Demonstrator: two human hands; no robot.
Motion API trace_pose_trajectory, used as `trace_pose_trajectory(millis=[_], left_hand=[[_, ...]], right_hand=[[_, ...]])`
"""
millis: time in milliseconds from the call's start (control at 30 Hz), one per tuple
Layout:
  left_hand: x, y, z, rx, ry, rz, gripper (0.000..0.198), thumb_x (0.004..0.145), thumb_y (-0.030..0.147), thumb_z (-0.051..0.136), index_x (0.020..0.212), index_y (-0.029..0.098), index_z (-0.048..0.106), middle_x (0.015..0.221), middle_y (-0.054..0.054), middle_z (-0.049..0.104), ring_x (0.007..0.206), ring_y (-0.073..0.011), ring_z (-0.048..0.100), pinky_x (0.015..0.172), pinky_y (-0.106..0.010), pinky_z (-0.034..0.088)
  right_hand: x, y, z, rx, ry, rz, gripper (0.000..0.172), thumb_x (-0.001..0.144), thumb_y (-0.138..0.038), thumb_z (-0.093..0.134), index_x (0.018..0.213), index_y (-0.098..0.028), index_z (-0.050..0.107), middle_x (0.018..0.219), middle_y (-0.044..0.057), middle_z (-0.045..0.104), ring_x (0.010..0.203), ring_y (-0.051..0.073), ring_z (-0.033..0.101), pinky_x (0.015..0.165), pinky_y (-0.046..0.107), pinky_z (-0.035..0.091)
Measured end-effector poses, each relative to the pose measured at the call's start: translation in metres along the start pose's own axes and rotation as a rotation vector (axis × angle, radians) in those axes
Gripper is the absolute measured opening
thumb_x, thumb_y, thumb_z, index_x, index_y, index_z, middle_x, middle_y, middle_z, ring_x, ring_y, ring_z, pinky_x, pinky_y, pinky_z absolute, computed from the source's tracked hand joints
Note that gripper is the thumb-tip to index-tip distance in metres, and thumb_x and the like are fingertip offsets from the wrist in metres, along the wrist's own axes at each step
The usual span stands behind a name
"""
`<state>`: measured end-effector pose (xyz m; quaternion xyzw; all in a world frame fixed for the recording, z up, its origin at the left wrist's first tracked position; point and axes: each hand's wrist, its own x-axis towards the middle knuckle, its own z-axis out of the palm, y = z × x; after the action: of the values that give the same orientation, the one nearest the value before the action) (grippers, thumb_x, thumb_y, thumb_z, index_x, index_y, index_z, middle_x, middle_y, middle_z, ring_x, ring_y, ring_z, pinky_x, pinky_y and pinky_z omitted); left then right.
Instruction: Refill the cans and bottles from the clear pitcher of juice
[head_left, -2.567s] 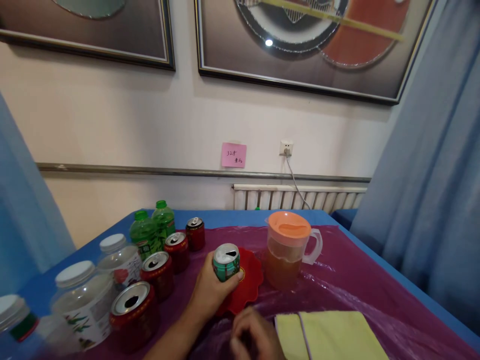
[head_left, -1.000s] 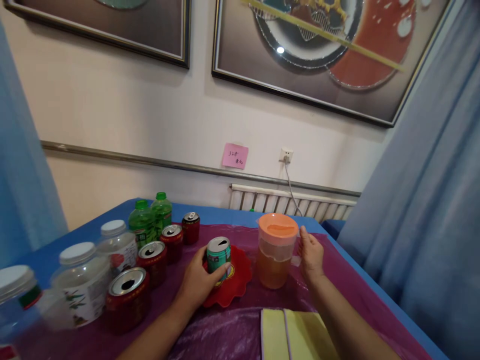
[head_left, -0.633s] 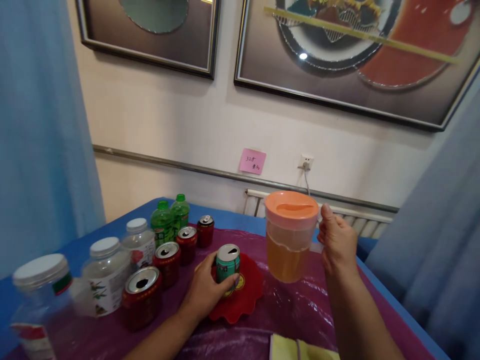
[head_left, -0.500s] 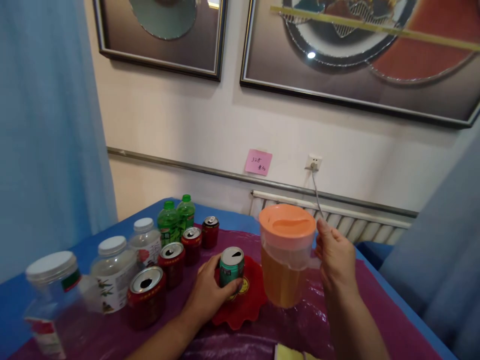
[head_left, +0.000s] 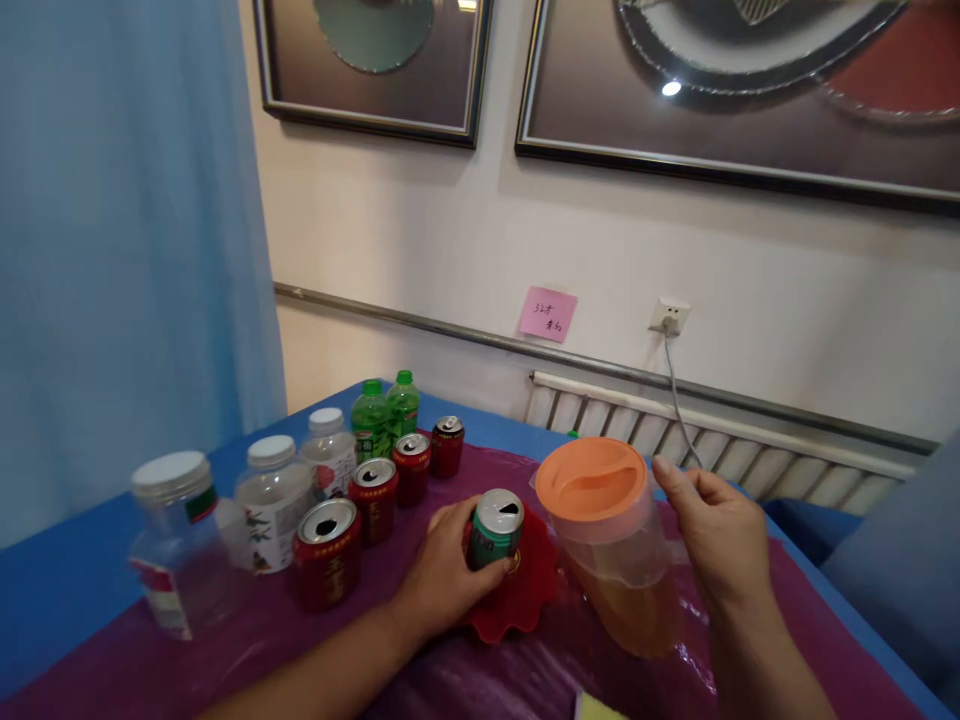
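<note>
My left hand (head_left: 450, 560) is wrapped round a green drink can (head_left: 495, 535) with its tab hole open. The can is upright on or just over a red scalloped mat (head_left: 517, 605). My right hand (head_left: 720, 525) grips the handle of a clear plastic pitcher (head_left: 622, 590) with an orange lid (head_left: 592, 478). Amber liquid shows in the pitcher's lower part. It leans, its lid tipped left toward the can, and no stream of liquid shows between them.
Several red cans (head_left: 328, 560) stand in a row on the left, beside clear jars with white lids (head_left: 274, 500) and two green-capped bottles (head_left: 371, 420). A yellow sponge-like block (head_left: 596, 708) lies at the near edge. A radiator (head_left: 720, 440) runs along the wall behind.
The pitcher has gone from upright to tilted, its top leaning left toward the green can. My left hand still holds the can. The camera view has shifted, moving the scene rightward.
</note>
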<state>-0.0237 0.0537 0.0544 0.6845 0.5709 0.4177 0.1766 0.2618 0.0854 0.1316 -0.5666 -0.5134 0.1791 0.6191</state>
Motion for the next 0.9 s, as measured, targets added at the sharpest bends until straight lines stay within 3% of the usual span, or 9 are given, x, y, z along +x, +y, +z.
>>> trace_pose_trajectory(millis=[900], left_hand=[[-0.005,-0.004,0.006,0.085,-0.006,0.060,0.062,0.067,0.037,0.078,0.124,0.025,0.058,0.123,-0.006,0.071,0.118,-0.0310,0.062,0.110,-0.047,0.041]], right_hand=[[-0.012,-0.013,-0.001,-0.265,-0.007,0.008,0.055,0.073,-0.065,0.069,0.050,-0.021,0.045,0.050,-0.006,0.030,0.052,0.011,0.030,0.046,0.025,0.025]])
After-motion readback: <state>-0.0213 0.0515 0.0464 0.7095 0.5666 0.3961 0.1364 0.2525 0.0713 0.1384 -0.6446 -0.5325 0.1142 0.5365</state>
